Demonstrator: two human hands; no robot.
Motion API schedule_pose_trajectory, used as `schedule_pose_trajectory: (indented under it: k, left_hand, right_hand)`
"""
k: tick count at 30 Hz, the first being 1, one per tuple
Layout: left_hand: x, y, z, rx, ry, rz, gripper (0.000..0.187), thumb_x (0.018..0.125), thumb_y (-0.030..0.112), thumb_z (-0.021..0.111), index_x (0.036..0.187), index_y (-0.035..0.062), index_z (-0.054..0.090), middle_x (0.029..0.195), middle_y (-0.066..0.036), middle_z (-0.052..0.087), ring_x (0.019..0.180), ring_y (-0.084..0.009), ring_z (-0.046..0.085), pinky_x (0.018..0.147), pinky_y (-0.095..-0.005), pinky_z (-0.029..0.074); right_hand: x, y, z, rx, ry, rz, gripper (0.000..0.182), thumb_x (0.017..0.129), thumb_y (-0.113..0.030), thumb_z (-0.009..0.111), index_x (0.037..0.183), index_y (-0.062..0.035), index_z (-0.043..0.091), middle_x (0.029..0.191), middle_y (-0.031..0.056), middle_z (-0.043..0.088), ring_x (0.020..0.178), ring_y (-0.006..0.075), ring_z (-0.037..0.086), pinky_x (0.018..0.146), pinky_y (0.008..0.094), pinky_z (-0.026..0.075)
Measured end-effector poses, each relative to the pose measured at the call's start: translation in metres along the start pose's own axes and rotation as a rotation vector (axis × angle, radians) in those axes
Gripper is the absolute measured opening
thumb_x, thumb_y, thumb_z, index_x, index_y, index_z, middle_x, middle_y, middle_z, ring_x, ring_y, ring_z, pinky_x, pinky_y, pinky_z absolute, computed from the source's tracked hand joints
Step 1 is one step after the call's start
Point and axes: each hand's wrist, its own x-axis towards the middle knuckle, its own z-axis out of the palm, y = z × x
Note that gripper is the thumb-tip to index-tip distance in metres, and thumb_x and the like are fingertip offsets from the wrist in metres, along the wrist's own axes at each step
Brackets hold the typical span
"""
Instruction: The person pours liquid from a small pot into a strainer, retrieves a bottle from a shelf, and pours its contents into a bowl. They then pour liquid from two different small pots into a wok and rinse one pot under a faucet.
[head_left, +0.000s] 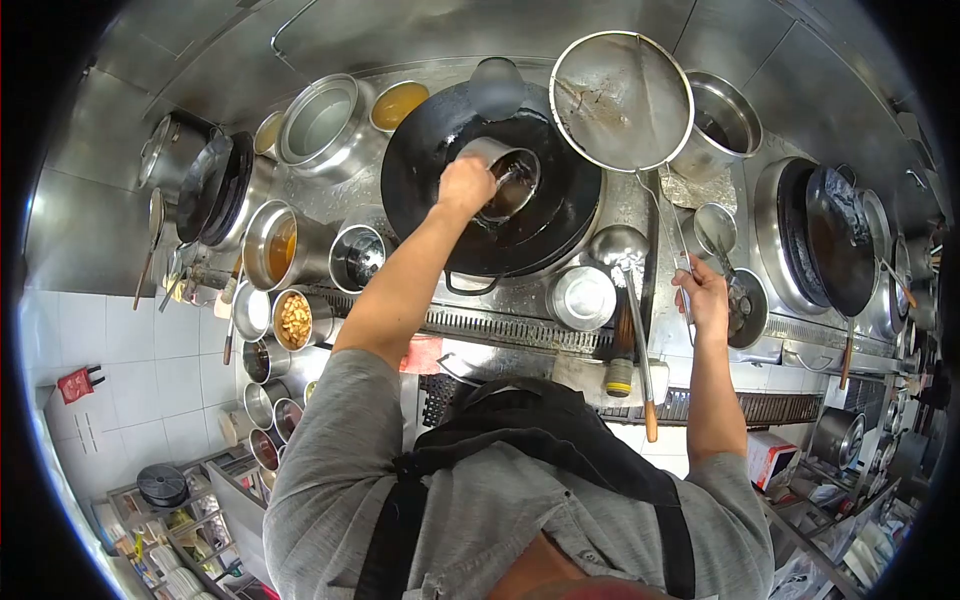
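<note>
My left hand [467,187] is closed on the rim of a metal pot [490,151], which is tilted inside the large black wok [420,160]. Dark liquid shows in the mouth of the pot. To the right, my right hand [705,295] is wrapped around the long wire handle of a round mesh strainer [622,100]. The strainer's mesh is raised beyond the wok's right edge, beside a deep metal pot [745,125], and carries some dark residue. A ladle [620,245] lies between the wok and my right hand.
Metal containers crowd the left side, one with yellow-brown chunks [296,318] and one with orange liquid [275,245]. A brush [620,370] and a lidded metal tin [583,298] lie near the counter's front edge. More woks [838,240] are stacked at the right.
</note>
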Motion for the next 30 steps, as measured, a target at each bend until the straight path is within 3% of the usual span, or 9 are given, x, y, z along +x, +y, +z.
schedule_pose_trajectory:
  k: [2, 4, 6, 12, 16, 18, 20, 26, 30]
  left_hand:
    - [0.017, -0.025, 0.008, 0.038, 0.067, -0.110, 0.025, 0.079, 0.025, 0.059, 0.081, 0.0021, 0.068, 0.083, -0.023, 0.066, 0.084, -0.0380, 0.066, 0.077, -0.0450, 0.053]
    - [0.026, -0.045, -0.001, 0.001, 0.009, -0.252, 0.027, 0.080, 0.030, 0.060, 0.087, 0.0054, 0.070, 0.088, -0.020, 0.068, 0.088, -0.0355, 0.066, 0.081, -0.0424, 0.053]
    - [0.020, -0.065, -0.015, -0.126, 0.137, -0.217, 0.027, 0.080, 0.033, 0.064, 0.091, 0.0083, 0.070, 0.089, -0.016, 0.069, 0.089, -0.0324, 0.066, 0.083, -0.0396, 0.052]
    - [-0.067, -0.146, -0.099, -0.400, 0.407, -0.375, 0.027, 0.082, 0.027, 0.065, 0.100, 0.0069, 0.068, 0.093, -0.013, 0.070, 0.087, -0.0239, 0.069, 0.080, -0.0342, 0.053]
    - [-0.172, -0.218, -0.106, -0.478, 0.367, -0.834, 0.031, 0.083, 0.028, 0.063, 0.105, 0.0062, 0.067, 0.094, -0.015, 0.070, 0.083, -0.0222, 0.068, 0.076, -0.0356, 0.052]
    - [-0.229, -0.286, -0.047, -0.397, 0.252, -0.875, 0.033, 0.085, 0.029, 0.061, 0.105, 0.0030, 0.066, 0.089, -0.015, 0.070, 0.074, -0.0223, 0.068, 0.067, -0.0361, 0.054]
    - [-0.266, -0.258, -0.027, -0.798, 0.218, -1.233, 0.033, 0.087, 0.028, 0.060, 0.103, 0.0000, 0.064, 0.085, -0.014, 0.069, 0.066, -0.0228, 0.067, 0.057, -0.0352, 0.054]
    - [-0.255, -0.248, 0.019, -1.269, 0.326, -1.241, 0.030, 0.086, 0.024, 0.061, 0.098, -0.0035, 0.062, 0.079, -0.011, 0.065, 0.062, -0.0215, 0.066, 0.051, -0.0314, 0.053]
    - [-0.234, -0.266, 0.059, -1.141, 0.381, -1.276, 0.030, 0.082, 0.023, 0.064, 0.089, -0.0067, 0.063, 0.076, -0.015, 0.067, 0.058, -0.0229, 0.067, 0.052, -0.0352, 0.056]
  right_hand:
    - [0.002, 0.000, 0.003, 0.004, -0.006, -0.003, 0.047, 0.082, -0.006, 0.062, 0.126, 0.0066, 0.052, 0.072, 0.0065, 0.063, 0.047, 0.0100, 0.051, 0.041, 0.0247, 0.039]
    - [0.004, -0.001, 0.006, 0.002, -0.019, -0.008, 0.047, 0.082, -0.006, 0.062, 0.126, 0.0069, 0.052, 0.072, 0.0065, 0.063, 0.047, 0.0099, 0.051, 0.041, 0.0247, 0.039]
    - [0.007, -0.001, 0.008, -0.012, -0.010, -0.015, 0.048, 0.081, -0.006, 0.064, 0.126, 0.0067, 0.052, 0.073, 0.0071, 0.064, 0.048, 0.0103, 0.052, 0.042, 0.0250, 0.040]
    - [0.012, 0.013, 0.011, -0.022, -0.001, -0.038, 0.047, 0.083, -0.006, 0.062, 0.128, 0.0070, 0.051, 0.077, 0.0090, 0.065, 0.047, 0.0121, 0.052, 0.041, 0.0256, 0.039]
    - [0.011, 0.018, 0.014, 0.080, -0.065, -0.054, 0.038, 0.086, -0.006, 0.061, 0.122, 0.0053, 0.055, 0.074, 0.0074, 0.062, 0.046, 0.0111, 0.050, 0.039, 0.0245, 0.039]
    - [0.010, 0.014, 0.018, 0.097, -0.044, -0.012, 0.037, 0.086, -0.005, 0.061, 0.121, 0.0049, 0.055, 0.074, 0.0072, 0.062, 0.046, 0.0114, 0.051, 0.038, 0.0245, 0.039]
    - [0.013, 0.009, 0.028, 0.120, -0.061, -0.017, 0.037, 0.086, -0.004, 0.062, 0.121, 0.0047, 0.055, 0.074, 0.0075, 0.063, 0.046, 0.0118, 0.051, 0.038, 0.0244, 0.039]
    - [0.012, 0.001, 0.045, 0.159, -0.030, -0.046, 0.026, 0.086, -0.009, 0.063, 0.110, -0.0009, 0.059, 0.076, 0.0060, 0.063, 0.047, 0.0114, 0.053, 0.039, 0.0241, 0.041]
    - [0.003, -0.004, 0.051, 0.158, -0.006, -0.019, 0.026, 0.086, -0.009, 0.063, 0.111, -0.0019, 0.058, 0.076, 0.0069, 0.063, 0.047, 0.0113, 0.053, 0.040, 0.0238, 0.042]
